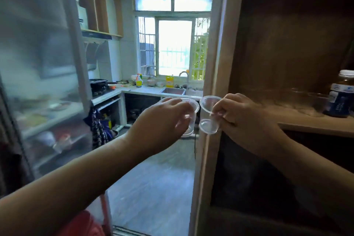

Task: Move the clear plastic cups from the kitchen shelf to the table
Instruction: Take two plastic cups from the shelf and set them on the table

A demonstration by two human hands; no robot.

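My left hand (pixel 162 119) grips a clear plastic cup (pixel 189 119), held roughly upright with its rim at the top. My right hand (pixel 243 119) holds two clear plastic cups on their sides, one (pixel 208 104) above the other (pixel 208 126), their open mouths facing left. Both hands are raised side by side in front of the wooden door post (pixel 212 159), a small gap apart. On the wooden shelf (pixel 314 126) at the right, faint clear cups (pixel 314 101) are still standing, blurred.
A jar with a white lid and blue label (pixel 341 96) stands on the shelf at the far right. A glass-fronted cabinet (pixel 44 82) fills the left. Ahead lies the kitchen floor (pixel 153 188), a counter with a sink (pixel 173 91), and a window.
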